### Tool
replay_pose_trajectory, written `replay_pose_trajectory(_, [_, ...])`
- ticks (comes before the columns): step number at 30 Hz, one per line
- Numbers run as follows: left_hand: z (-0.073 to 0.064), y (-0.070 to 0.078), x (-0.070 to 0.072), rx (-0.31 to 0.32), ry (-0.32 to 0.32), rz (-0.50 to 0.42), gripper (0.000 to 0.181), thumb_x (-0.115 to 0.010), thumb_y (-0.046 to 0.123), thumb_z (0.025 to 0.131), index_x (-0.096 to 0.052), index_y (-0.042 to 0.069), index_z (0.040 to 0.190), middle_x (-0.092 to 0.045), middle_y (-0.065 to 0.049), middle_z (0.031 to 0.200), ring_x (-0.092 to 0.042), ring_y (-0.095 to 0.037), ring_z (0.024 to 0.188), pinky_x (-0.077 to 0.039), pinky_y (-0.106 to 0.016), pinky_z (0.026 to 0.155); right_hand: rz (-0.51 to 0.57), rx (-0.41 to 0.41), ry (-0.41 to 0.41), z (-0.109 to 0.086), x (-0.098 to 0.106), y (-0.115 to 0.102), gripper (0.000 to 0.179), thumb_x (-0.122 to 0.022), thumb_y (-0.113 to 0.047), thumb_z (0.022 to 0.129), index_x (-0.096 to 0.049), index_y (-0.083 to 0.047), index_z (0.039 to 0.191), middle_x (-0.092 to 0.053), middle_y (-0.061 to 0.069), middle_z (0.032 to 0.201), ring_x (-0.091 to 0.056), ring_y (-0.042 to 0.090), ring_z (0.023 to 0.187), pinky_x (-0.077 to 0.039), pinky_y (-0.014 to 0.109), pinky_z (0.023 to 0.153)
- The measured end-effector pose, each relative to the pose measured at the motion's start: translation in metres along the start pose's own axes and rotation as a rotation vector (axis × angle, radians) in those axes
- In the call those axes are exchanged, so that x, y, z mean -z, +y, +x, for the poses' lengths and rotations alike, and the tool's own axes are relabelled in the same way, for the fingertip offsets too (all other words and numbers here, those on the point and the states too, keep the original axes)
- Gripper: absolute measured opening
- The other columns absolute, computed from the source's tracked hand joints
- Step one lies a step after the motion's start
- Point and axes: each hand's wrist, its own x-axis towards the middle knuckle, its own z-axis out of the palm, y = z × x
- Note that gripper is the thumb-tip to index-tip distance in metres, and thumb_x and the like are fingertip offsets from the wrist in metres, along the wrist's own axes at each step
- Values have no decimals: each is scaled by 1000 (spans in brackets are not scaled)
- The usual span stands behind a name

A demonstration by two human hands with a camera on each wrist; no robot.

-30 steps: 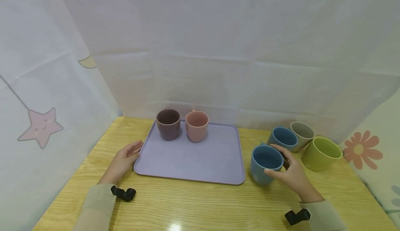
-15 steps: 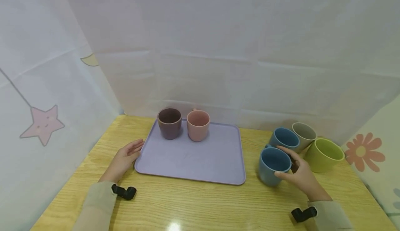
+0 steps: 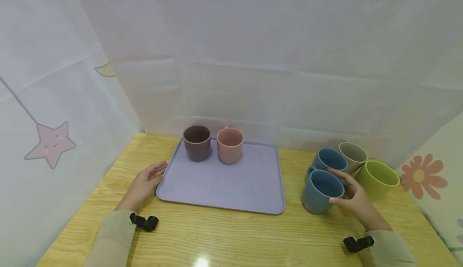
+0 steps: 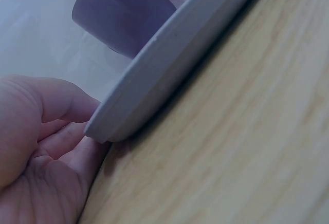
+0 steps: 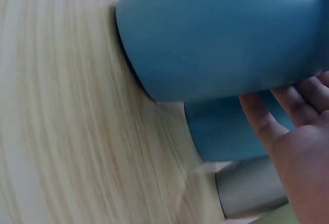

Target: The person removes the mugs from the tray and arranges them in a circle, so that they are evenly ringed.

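Note:
On the right side of the table, my right hand (image 3: pixel 356 200) grips a blue mug (image 3: pixel 317 198) by its right side, thumb at the near rim and fingers behind. The mug's handle points to the back left. In the right wrist view, its base sits close over the wood. A second blue mug (image 3: pixel 330 160) stands right behind it. At the left, my left hand (image 3: pixel 145 184) lies with fairly straight fingers against the edge of a lilac tray (image 3: pixel 224 186). A dark purple mug (image 3: pixel 197 146) and a pink mug (image 3: pixel 230 148) stand upright at the tray's back left.
A grey mug (image 3: pixel 352 156) and a lime green mug (image 3: pixel 376 178) stand close together behind my right hand. White cloth (image 3: pixel 231 66) with printed shapes walls off the back and sides. The wooden table (image 3: pixel 231 239) extends in front of the tray.
My right hand has moved to the right with the blue mug, away from the tray and closer to the other mugs. The left hand and tray have stayed in place.

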Motion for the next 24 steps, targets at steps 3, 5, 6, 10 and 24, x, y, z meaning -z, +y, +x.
replay_pose_trajectory(3, [0,0,0,-4,1,1,50,-46,5,98,-29,1,146,-36,-19,145,-34,-31,134,-36,-7,92,27,-1,-21,-2,5,1,80,-65,17,77,-27,0,145,-40,14,142,-49,12,120,-49,22,85])
replay_pose_trajectory(5, [0,0,0,-3,1,1,50,-46,5,98,-29,1,146,-36,-19,145,-34,-30,134,-36,-7,92,50,20,-50,-2,8,2,81,-64,19,76,-25,3,145,-37,16,143,-47,12,122,-49,22,86])
replay_pose_trajectory(6, [0,-1,0,-3,1,3,50,-46,5,98,-29,1,146,-36,-19,146,-34,-30,134,-36,-7,92,62,32,-67,-2,10,3,81,-63,20,76,-24,4,145,-35,18,144,-46,13,123,-49,23,87])
replay_pose_trajectory(10, [1,-1,0,1,7,11,50,-46,5,98,-29,1,146,-36,-18,146,-34,-30,134,-36,-8,93,110,75,-144,0,18,5,81,-59,22,76,-20,7,145,-26,19,149,-40,14,129,-49,25,88])
replay_pose_trajectory(24, [-1,-1,0,-5,1,9,51,-46,9,99,-29,4,147,-36,-16,147,-33,-29,134,-36,-8,94,18,55,-179,-8,33,6,62,-45,14,90,-20,4,146,-24,21,150,-37,13,132,-43,20,94])
